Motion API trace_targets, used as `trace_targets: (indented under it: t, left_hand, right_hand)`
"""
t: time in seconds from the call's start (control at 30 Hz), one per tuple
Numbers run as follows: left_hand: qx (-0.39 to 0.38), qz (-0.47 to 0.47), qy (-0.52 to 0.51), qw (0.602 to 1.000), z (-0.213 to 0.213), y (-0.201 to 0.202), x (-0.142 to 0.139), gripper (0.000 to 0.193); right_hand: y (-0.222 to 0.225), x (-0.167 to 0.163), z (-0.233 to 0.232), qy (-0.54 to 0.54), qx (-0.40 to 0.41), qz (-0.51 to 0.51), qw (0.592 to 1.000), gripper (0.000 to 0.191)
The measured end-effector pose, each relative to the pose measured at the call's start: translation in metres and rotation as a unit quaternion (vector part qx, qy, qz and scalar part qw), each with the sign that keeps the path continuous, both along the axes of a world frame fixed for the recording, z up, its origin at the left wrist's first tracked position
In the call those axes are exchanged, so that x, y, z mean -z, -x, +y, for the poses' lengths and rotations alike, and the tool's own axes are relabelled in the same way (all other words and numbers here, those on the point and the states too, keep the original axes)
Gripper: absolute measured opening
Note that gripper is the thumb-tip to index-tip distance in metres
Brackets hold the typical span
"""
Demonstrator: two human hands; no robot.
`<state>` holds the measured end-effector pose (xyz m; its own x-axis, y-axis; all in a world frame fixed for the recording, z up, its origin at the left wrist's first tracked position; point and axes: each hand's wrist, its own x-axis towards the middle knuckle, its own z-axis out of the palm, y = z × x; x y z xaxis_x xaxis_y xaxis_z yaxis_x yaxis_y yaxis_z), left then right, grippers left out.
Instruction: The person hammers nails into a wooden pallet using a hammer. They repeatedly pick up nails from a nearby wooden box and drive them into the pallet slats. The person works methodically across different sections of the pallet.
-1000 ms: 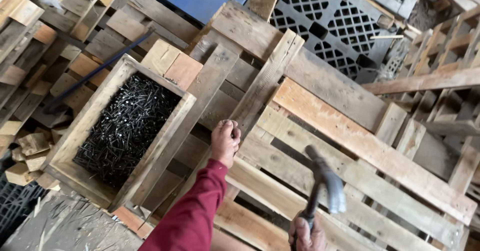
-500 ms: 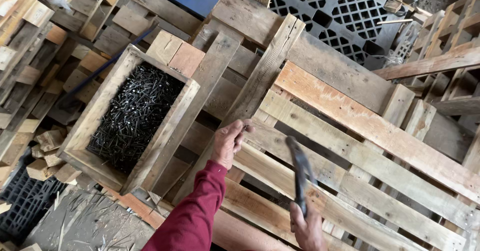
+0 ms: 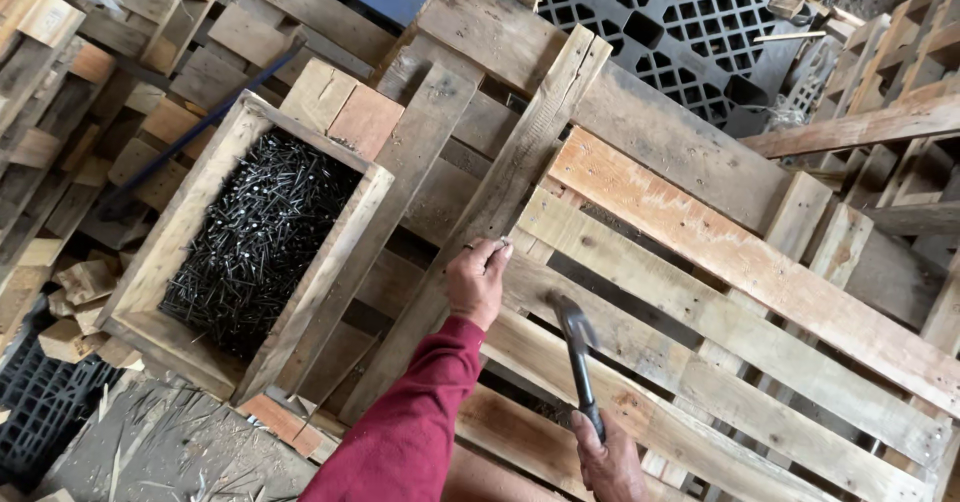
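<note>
My left hand (image 3: 478, 280), in a dark red sleeve, pinches a small nail upright against the end of a slat on the wooden pallet (image 3: 760, 292). Its fingertips touch the wood beside a long diagonal plank (image 3: 520, 162). My right hand (image 3: 612, 460) grips the handle of a hammer (image 3: 578, 362) low in the view. The hammer's head hangs a little to the right of and below my left hand, above the slats.
A wooden box (image 3: 160, 252) full of dark nails (image 3: 255, 237) sits to the left on stacked planks. A black plastic pallet (image 3: 690, 32) lies at the back right. Wood offcuts (image 3: 70, 302) pile up at the left, and more pallets stand at the right edge.
The hammer has swung down and leftward toward my left hand. My left hand has shifted slightly up along the slat, its fingers now pinched at the wood.
</note>
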<state>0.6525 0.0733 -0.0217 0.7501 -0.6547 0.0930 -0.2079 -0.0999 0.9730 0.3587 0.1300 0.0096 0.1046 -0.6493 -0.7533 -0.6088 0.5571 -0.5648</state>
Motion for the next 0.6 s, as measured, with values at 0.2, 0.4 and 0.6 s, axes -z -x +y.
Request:
trace_targets:
  t: [0.2,0.4,0.6]
  left_hand:
    - [0.034,-0.029,0.038,0.998,0.000,-0.006,0.009,0.011]
    - [0.052,-0.091,-0.013,0.994,0.004,-0.008,0.018,0.013]
    - [0.061,-0.065,0.013,0.996,0.002,-0.013,0.026,0.022]
  right_hand:
    - [-0.024,-0.030,-0.021,0.032,-0.007,-0.047,0.998,0.046]
    - [-0.069,-0.050,-0.038,0.093,-0.105,-0.087,0.986,0.046]
    - [-0.082,-0.068,-0.059,-0.003,-0.054,0.068,0.996,0.047]
